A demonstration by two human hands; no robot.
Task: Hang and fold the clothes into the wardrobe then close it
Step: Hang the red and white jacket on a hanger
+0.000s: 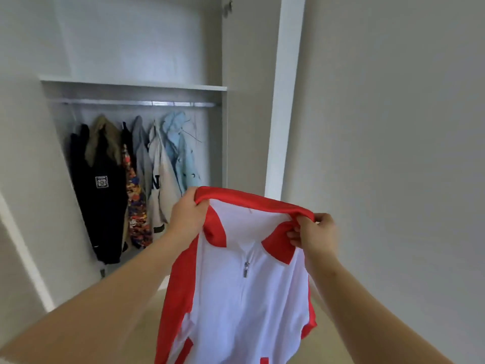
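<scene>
Here, a red-and-white jacket [249, 298] is held up by its collar and stretched between the two hands. One end of the red collar band is gripped in the curled fingers of the left hand [187, 215], and the other end is pinched by the right hand [316, 232]. The zipped front hangs flat below them, probably so that the shoulders can be found and squared for hanging or folding. No hanger is seen in either hand. The wardrobe [131, 85] stands open beyond and to the left of the left hand. Its rail [136, 103] carries a row of hung clothes [131, 166], which are bunched toward the far end. Some bare rail appears to be left at the end nearer the hands, where this jacket could be hung.
</scene>
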